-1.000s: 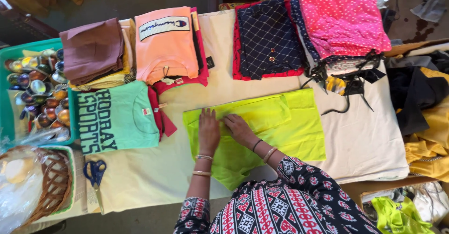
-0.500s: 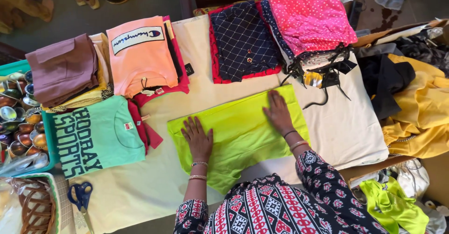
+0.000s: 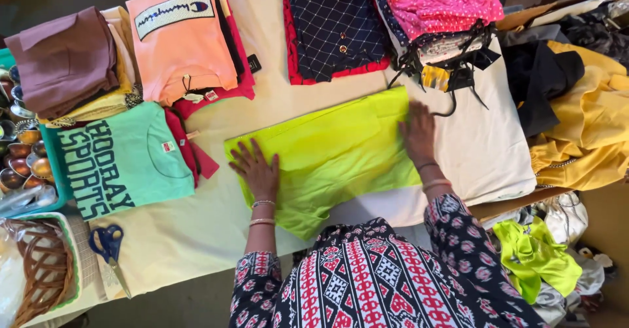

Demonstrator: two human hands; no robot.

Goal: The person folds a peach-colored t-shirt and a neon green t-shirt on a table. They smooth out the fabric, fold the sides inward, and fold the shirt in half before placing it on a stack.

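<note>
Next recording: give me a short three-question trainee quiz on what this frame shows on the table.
1. True or false: both hands lie flat on the lime-green garment.
2. Which tool lies near the table's front left corner? A) scissors B) iron C) tape measure
3. Fill in: the right hand rests at the garment's ____ edge.

Key
1. True: the left hand is spread near its left end and the right hand near its right end.
2. A: blue-handled scissors lie beside the wicker basket.
3. Right, close to the folded pink dotted fabric.
</note>
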